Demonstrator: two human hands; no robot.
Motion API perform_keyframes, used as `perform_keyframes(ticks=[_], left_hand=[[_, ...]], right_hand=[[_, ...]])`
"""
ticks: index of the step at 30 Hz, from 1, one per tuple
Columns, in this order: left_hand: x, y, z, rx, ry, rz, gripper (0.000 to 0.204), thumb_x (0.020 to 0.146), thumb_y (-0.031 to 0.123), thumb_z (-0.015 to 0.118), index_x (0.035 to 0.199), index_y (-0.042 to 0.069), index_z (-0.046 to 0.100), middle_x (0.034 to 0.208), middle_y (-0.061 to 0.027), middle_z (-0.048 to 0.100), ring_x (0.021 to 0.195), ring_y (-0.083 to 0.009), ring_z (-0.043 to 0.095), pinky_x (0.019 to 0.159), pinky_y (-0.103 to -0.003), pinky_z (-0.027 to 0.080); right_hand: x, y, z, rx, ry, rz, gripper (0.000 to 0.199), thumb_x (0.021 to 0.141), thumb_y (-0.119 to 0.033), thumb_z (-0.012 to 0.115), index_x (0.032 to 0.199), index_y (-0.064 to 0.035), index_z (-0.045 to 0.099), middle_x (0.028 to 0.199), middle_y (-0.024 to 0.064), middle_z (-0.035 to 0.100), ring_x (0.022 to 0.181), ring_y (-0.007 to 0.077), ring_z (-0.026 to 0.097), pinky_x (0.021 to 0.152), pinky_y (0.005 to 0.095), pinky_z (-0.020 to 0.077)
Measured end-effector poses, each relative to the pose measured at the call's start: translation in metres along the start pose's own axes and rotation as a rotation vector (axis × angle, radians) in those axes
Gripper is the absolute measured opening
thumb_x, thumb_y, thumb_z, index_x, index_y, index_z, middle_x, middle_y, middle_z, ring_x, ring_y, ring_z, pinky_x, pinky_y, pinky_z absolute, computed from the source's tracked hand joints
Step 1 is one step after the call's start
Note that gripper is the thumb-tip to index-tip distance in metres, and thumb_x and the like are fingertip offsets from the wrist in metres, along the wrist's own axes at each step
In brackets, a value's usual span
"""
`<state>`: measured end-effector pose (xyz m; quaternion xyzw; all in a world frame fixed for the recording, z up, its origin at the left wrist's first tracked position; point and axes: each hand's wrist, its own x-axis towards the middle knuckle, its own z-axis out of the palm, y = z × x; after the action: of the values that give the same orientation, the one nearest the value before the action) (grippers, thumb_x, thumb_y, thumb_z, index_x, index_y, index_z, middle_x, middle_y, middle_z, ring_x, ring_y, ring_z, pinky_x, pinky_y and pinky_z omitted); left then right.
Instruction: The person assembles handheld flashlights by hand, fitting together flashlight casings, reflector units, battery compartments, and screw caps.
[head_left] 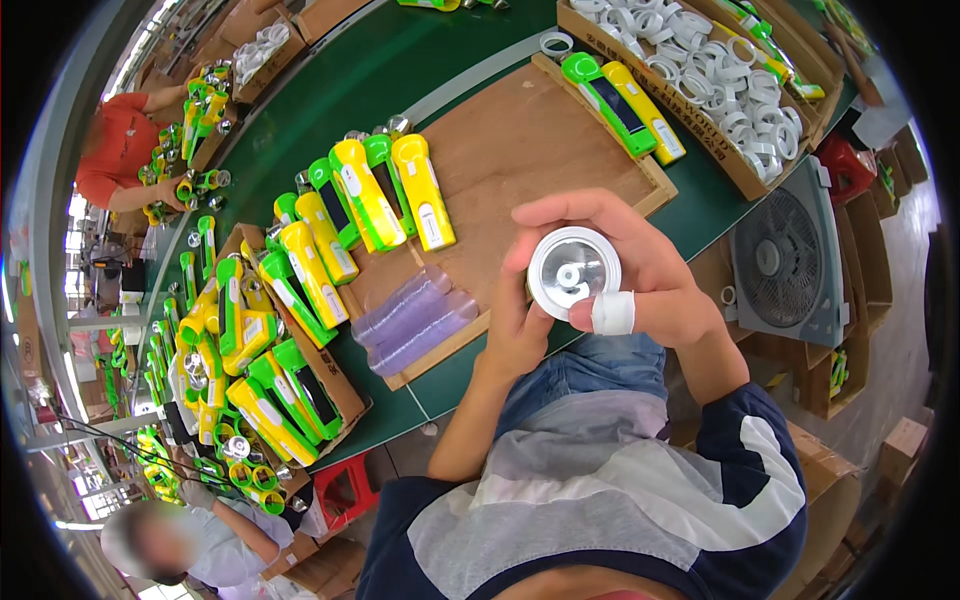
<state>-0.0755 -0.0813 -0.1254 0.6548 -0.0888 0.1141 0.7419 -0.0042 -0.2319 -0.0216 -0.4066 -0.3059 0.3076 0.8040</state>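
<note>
A flashlight [575, 272] is held lens end up in front of my chest, with a white ring [606, 247] around its clear lens and shiny reflector; its body is hidden below. My left hand [515, 325] grips it from the left side. Curled round the far and right sides, my right hand [660, 270] has its thumb, wrapped in white tape, on the ring's near right edge. Beyond my hands lies a brown wooden board [490, 130]. Several yellow and green flashlights [365, 195] lie along its left, and two clear purplish plastic sleeves [415, 320] rest at its near left corner.
A carton [345, 385] full of flashlights stands left. At the far right, a box of white rings [690, 65] sits beside two more flashlights [625, 105]. A grey box fan [790, 255] is right of the green table [440, 50]. Two co-workers are at the left.
</note>
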Motion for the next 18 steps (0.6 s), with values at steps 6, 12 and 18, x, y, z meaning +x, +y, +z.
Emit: perform_keyframes(ticks=[6, 12, 18], left_hand=[[0.007, 0.006, 0.012, 0.055, 0.142, 0.001, 0.050, 0.098, 0.015, 0.049, 0.142, -0.003, 0.034, 0.135, -0.0164, 0.047, 0.125, -0.0254, 0.050, 0.107, -0.039, 0.038], [0.015, 0.006, 0.009, 0.083, 0.039, 0.026, 0.073, 0.088, 0.029, 0.071, 0.143, -0.002, 0.034, 0.145, -0.0184, 0.041, 0.133, -0.0279, 0.045, 0.109, -0.040, 0.037], [0.025, 0.012, 0.000, 0.437, 0.005, -0.013, 0.082, 0.075, 0.019, 0.081, 0.141, 0.001, 0.037, 0.140, -0.0200, 0.046, 0.131, -0.0347, 0.047, 0.108, -0.041, 0.037]], right_hand=[[0.007, 0.017, -0.006, -0.365, -0.015, -0.162, 0.062, 0.080, 0.001, 0.058, 0.140, -0.0008, 0.040, 0.119, 0.0120, 0.057, 0.113, 0.0199, 0.053, 0.099, 0.0342, 0.0415], [0.017, 0.020, -0.018, -0.687, -0.156, -0.431, 0.069, 0.070, -0.001, 0.056, 0.137, -0.0008, 0.041, 0.118, 0.0126, 0.056, 0.113, 0.0253, 0.053, 0.100, 0.0379, 0.0406], [0.009, 0.020, -0.009, -0.459, -0.092, -0.326, 0.069, 0.070, 0.000, 0.063, 0.136, -0.0021, 0.043, 0.118, 0.0116, 0.057, 0.113, 0.0236, 0.054, 0.100, 0.0374, 0.0418]])
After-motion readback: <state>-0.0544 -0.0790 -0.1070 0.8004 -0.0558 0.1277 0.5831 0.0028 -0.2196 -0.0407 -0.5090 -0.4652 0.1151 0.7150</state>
